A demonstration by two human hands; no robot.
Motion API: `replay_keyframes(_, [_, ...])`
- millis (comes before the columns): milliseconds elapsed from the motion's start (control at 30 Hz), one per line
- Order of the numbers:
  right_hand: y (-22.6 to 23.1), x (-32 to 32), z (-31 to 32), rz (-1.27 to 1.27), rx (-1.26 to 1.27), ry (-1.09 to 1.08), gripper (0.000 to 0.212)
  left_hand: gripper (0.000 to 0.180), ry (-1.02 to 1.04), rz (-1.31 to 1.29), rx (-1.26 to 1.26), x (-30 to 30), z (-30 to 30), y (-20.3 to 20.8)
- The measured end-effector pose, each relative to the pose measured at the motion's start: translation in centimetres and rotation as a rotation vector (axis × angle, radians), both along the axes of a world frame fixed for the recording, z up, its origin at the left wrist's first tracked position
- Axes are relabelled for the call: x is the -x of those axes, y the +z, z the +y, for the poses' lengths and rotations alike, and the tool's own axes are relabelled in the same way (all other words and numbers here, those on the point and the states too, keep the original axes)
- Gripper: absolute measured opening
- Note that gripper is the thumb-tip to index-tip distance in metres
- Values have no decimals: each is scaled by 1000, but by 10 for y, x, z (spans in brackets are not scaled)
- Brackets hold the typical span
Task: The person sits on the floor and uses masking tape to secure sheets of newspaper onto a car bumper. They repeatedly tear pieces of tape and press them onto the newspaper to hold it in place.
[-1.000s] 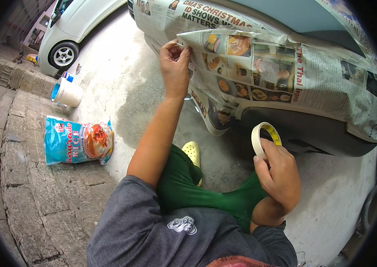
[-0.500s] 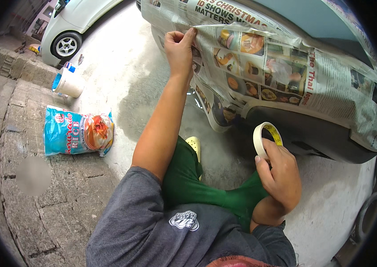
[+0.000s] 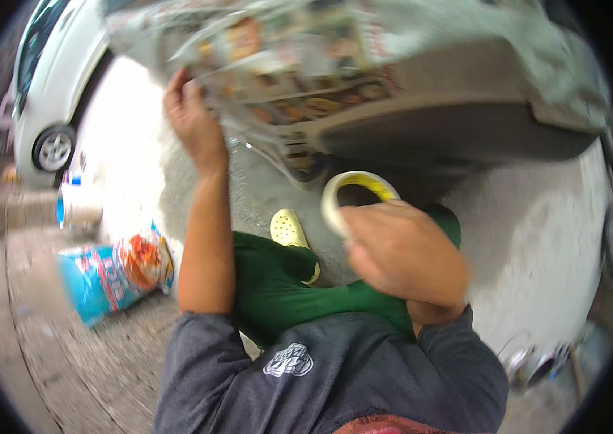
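Note:
At the upper left, my left hand (image 3: 194,123) reaches up to the edge of a newspaper sheet (image 3: 288,72), its fingers bent against the paper; blur hides the exact fingertip contact. The newspaper hangs over a vehicle's bumper (image 3: 429,83), whose dark lower part (image 3: 458,134) shows beneath. In front of my body, my right hand (image 3: 411,249) is closed on a roll of cream masking tape (image 3: 330,202) with a yellow inner core. The roll is held up, apart from the newspaper, with the back of the hand toward me.
A blue rice bag (image 3: 107,278) lies at the left on the block paving (image 3: 96,362). Beyond it are a white bucket (image 3: 82,205) and a white car (image 3: 67,87). My yellow clog (image 3: 288,228) rests on the concrete. Cluttered items (image 3: 545,362) lie at lower right.
The whole view has shifted, so newspaper and bumper appear further left and higher. My left hand stays at the paper's edge. My right hand has turned, still holding the tape roll.

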State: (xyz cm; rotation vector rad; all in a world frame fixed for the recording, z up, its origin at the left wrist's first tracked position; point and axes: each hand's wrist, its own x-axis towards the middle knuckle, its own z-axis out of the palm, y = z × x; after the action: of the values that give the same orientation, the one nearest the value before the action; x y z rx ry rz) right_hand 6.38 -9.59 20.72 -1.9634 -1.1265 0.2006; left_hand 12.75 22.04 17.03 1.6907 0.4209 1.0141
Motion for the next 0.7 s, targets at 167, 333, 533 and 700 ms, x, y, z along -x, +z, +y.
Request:
replay_keyframes(167, [-9, 24, 20, 35, -97, 264, 16, 45, -48, 33, -31, 9, -1, -2])
replay_keyframes(333, [-13, 41, 27, 40, -193, 367, 17, 48, -113, 75, -50, 15, -4, 1])
replay_keyframes(533, [-9, 48, 29, 115, -291, 345, 16, 48, -71, 160, -255, 21, -13, 5])
replay_keyframes(700, [-8, 52, 33, 83, -234, 467, 15, 47, -37, 183, -322, 21, -5, 5])
